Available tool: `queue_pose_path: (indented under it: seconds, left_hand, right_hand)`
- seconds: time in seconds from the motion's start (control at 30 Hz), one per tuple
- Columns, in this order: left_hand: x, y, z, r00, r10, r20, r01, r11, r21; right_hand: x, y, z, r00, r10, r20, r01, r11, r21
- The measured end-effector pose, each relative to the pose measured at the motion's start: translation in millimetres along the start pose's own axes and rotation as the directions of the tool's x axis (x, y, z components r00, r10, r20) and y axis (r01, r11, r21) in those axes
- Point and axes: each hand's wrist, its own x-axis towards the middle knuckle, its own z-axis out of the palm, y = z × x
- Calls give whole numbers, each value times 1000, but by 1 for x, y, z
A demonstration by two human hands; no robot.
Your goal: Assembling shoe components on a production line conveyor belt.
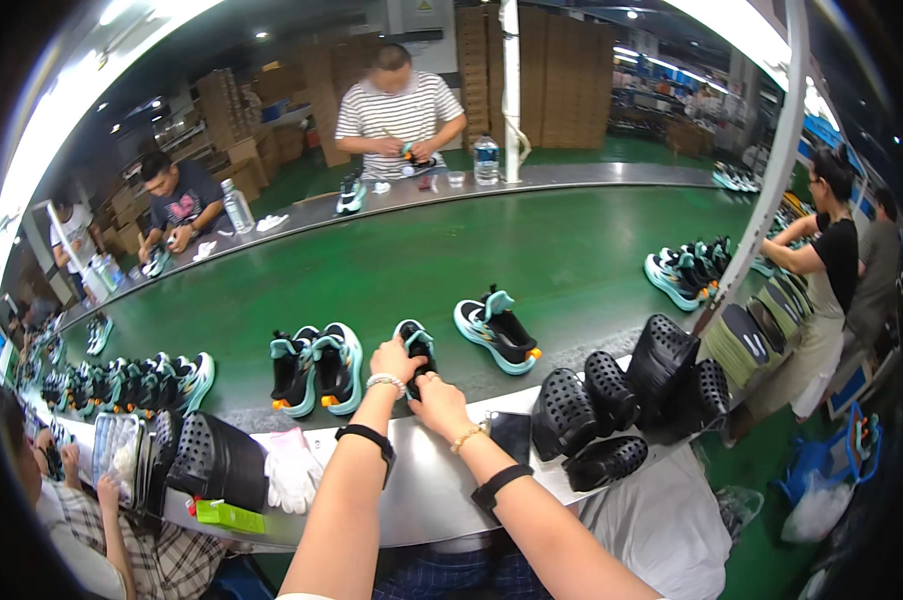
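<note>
My left hand [396, 362] grips a black and mint sneaker [421, 346] at the near edge of the green belt, its fingers curled over the shoe's left side. Against the heel end, my right hand [439, 402] is closed with bent fingers, also on this shoe. The hands and wrists hide much of the sneaker's near part. Just to the left stand two matching sneakers, one [294, 372] beside the other [339, 368]. Farther right on the belt sits a single mint and black sneaker [497, 332] with an orange heel tab.
Black perforated clog-shaped pieces [566, 412] and a dark phone [512, 436] lie right of my arms on the metal ledge [422, 505]. White gloves [291, 478] and a green box [230, 516] are at left. Across the belt [392, 250], a person in stripes [402, 112] handles a shoe.
</note>
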Motion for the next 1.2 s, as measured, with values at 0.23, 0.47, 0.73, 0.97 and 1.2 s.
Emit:
queue_pose_path:
  seconds: [0.23,0.47,0.73,0.97,1.2]
  left_hand:
    - [0,-26,7,959,9,284,72,958,-276]
    - [5,-14,18,987,-132,93,140,985,-95]
    - [8,-29,-21,995,53,87,-39,988,-148]
    - [-40,69,-40,776,291,-560,-438,887,-148]
    - [-52,128,9,836,544,73,-530,834,-152]
  right_hand:
    - [-12,3,1,999,27,43,-30,998,55]
    - [-15,-9,-22,996,-12,-90,27,985,169]
    - [-111,1,-240,772,216,-598,-12,945,326]
    - [-184,121,-230,799,276,-534,-341,940,-25]
    - [-180,114,-212,847,276,-454,-424,866,-264]
